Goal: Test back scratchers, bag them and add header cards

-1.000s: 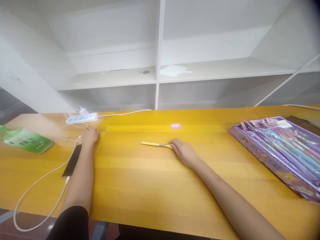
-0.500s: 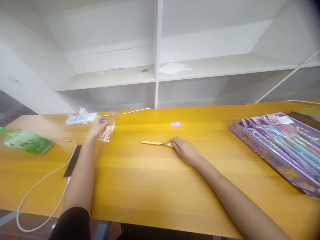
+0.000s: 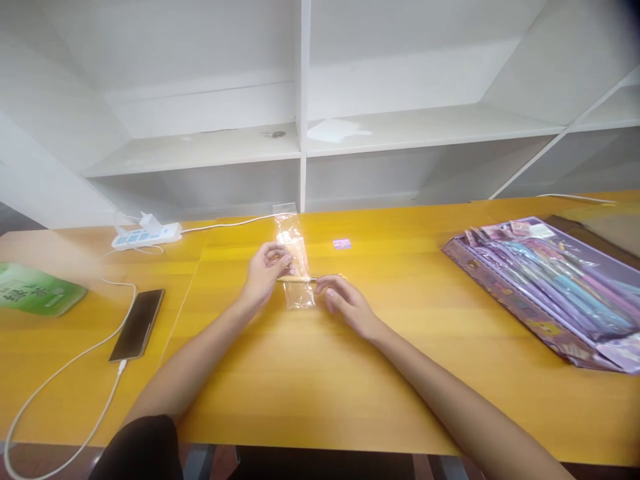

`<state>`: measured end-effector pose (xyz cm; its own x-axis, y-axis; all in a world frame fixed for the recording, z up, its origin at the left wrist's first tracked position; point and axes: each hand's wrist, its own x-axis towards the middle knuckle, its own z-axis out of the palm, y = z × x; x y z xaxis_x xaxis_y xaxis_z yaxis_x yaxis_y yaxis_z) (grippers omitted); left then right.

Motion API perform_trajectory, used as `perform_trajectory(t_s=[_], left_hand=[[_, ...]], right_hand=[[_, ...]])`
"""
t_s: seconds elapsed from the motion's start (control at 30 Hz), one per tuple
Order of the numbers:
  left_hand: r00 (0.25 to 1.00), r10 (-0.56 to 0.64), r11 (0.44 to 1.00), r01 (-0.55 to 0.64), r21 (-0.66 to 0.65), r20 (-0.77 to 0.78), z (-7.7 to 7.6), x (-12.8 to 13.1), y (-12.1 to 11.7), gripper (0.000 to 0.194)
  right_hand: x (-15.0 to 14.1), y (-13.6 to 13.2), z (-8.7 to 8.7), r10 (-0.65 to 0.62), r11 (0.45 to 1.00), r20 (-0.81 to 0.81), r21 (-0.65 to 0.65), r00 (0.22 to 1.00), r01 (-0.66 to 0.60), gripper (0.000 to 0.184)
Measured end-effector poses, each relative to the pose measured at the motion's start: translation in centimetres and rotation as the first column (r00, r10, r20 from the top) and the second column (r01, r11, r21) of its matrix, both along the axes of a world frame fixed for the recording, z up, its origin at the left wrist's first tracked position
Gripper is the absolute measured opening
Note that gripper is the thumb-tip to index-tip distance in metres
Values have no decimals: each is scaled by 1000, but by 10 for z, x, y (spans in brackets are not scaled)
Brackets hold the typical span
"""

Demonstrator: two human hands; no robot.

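Observation:
My left hand (image 3: 263, 272) pinches a clear plastic sleeve (image 3: 296, 267) at the middle of the yellow table (image 3: 320, 373). The sleeve lies over a thin yellow-handled stick (image 3: 307, 280) that rests flat on the table. My right hand (image 3: 347, 303) is just right of the sleeve, fingers curled at the stick's right end and seeming to hold it. A small purple tag (image 3: 342, 244) lies on the table a little beyond the hands.
A purple packet of pens (image 3: 545, 287) lies at the right. A black phone (image 3: 138, 324) on a white cable (image 3: 60, 380) sits at the left, with a white power strip (image 3: 145, 235) behind and a green pouch (image 3: 35, 291) at the far left. White shelves (image 3: 303, 133) stand behind.
My left hand picked up the clear sleeve near the power strip and carried it right, over the stick. My right hand stayed at the stick's end. The view shifted right.

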<state>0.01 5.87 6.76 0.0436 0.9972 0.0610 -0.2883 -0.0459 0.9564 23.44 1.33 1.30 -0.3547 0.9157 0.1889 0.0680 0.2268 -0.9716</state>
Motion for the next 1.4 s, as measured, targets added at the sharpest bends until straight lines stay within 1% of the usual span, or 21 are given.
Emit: perform_trajectory(t_s=[0.03,0.1,0.2,0.3,0.37,0.47,0.53,0.57,0.6,0.67,0.7,0.73,0.77,0.8,0.87,0.97,1.0,1.1,1.2,1.27,1.4], left_hand=[[998,9,1000,-8,-11,60,-2,3,-2,49],[980,6,999,5,-53,199,-9,10,-6,48],[932,-9,990,60,-128,363,-23,18,-10,45],[894,-23,984,100,-150,447,-32,21,-10,38],[868,-48,982,132,-138,494,-33,21,-9,35],[834,-53,981,147,-129,550,-31,17,-5,36],[833,-36,979,139,-146,552,-30,14,-4,34],[842,-40,978,145,-153,538,-31,12,-4,34],[856,-60,975,162,-155,513,-33,11,-5,37],[891,-153,961,235,-145,428,-38,9,-9,50],[902,-214,949,282,-138,374,-41,9,-11,55],[907,-271,936,327,-132,323,-43,9,-13,59],[906,-319,922,365,-130,278,-45,9,-15,60],[903,-354,911,391,-129,242,-47,10,-17,60],[901,-377,905,407,-123,214,-48,11,-20,57],[900,-358,911,395,-119,250,-48,12,-21,54],[898,-344,914,387,-121,275,-48,11,-21,54],[892,-310,920,369,-134,330,-48,10,-22,54],[888,-298,917,368,-151,351,-50,10,-24,52],[883,-304,915,376,-150,359,-50,11,-26,51],[882,-294,915,371,-158,369,-50,13,-29,48]], right_hand=[[-6,-4,-1,62,996,-94,-50,994,-67,44],[-16,-10,-4,119,988,-213,-68,970,-136,50],[-22,-14,-5,104,994,-260,-11,960,-110,53],[-20,-15,-4,113,990,-195,101,974,-95,51],[-18,-15,-2,126,972,-111,210,986,-101,46],[-14,-13,0,78,921,-11,382,997,-68,16],[-11,-12,0,-20,856,42,517,999,-5,2],[-9,-11,0,-88,800,81,599,993,23,5],[-6,-9,0,-166,727,124,685,978,37,8],[-1,-6,0,-315,563,205,826,927,9,14],[2,-5,0,-373,499,234,866,898,-18,16],[4,-3,0,-415,458,253,888,874,-40,17],[7,-2,0,-439,439,265,897,858,-52,17],[9,-1,0,-451,435,271,899,850,-56,16],[11,0,0,-461,453,269,891,846,-36,13],[11,1,-1,-482,493,255,870,839,19,7],[10,1,-2,-495,497,245,867,834,40,6],[7,0,-2,-529,478,214,875,822,80,10],[6,-1,-2,-539,456,203,886,818,81,13],[6,-2,-2,-543,452,212,889,812,70,17],[7,-2,-5,-547,462,271,887,792,16,38]])
